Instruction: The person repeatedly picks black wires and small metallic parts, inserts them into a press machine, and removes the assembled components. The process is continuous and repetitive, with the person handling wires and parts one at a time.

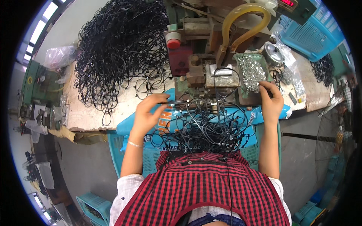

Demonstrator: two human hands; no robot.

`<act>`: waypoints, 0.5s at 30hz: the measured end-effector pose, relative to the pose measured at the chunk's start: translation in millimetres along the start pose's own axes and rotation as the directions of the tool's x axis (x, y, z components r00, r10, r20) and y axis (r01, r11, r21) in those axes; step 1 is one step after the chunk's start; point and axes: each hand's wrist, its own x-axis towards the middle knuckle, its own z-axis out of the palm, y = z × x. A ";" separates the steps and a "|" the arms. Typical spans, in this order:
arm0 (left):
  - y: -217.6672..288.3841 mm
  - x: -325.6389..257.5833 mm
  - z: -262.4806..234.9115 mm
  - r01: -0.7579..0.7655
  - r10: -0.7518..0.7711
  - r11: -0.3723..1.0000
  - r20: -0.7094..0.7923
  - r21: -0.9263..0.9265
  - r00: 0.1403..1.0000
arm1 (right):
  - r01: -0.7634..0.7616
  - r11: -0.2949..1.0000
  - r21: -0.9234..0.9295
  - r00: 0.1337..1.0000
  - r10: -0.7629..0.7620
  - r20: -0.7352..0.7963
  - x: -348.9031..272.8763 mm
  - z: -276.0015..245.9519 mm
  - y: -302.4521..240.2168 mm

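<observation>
My left hand (147, 115) is closed in a pinch on a black cord (172, 103) in front of the press-like machine (196, 69). The cord's far end lies near the machine's working point. My right hand (272, 100) reaches to a green tray (261, 57) heaped with small shiny metal pieces (250, 73). Its thumb and fingers come together at the heap's right edge; whatever is between them is too small to make out. Between my forearms, a tangle of black cords (205, 130) rests on blue printed plastic sheeting (130, 122) over my lap.
A large heap of black looped cords (117, 49) covers the table's left side. Above the machine are a red button (173, 43) and a bent yellowish hose (247, 8). A round metal lid (274, 54) and a blue crate (301, 37) lie beyond the tray.
</observation>
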 end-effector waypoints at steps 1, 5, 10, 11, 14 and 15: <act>13.1 3.2 -6.6 0.070 -0.076 0.988 -0.044 -0.140 0.996 | -0.009 0.998 0.055 0.998 0.006 0.062 0.2 -2.5 -17.2; 31.4 29.7 -29.9 -0.048 -0.229 0.770 -0.345 -0.636 0.910 | -0.025 0.954 0.300 0.973 -0.046 0.228 15.5 6.8 -102.8; 0.9 43.5 -12.8 0.087 -0.353 0.865 -0.474 -0.495 0.807 | -0.097 0.890 0.445 0.960 -0.034 0.277 34.6 54.3 -124.2; -4.0 40.6 -5.6 0.094 -0.376 0.865 -0.513 -0.492 0.771 | -0.074 0.886 0.458 0.966 -0.051 0.253 31.5 56.7 -126.4; 19.8 54.8 0.6 -0.078 -0.305 0.805 -0.523 -0.589 0.796 | -0.131 0.872 0.472 0.967 0.007 0.254 25.3 59.3 -120.1; 39.5 69.3 0.0 -0.189 -0.265 0.780 -0.589 -0.597 0.764 | -0.136 0.872 0.469 0.967 0.013 0.255 27.9 58.3 -122.2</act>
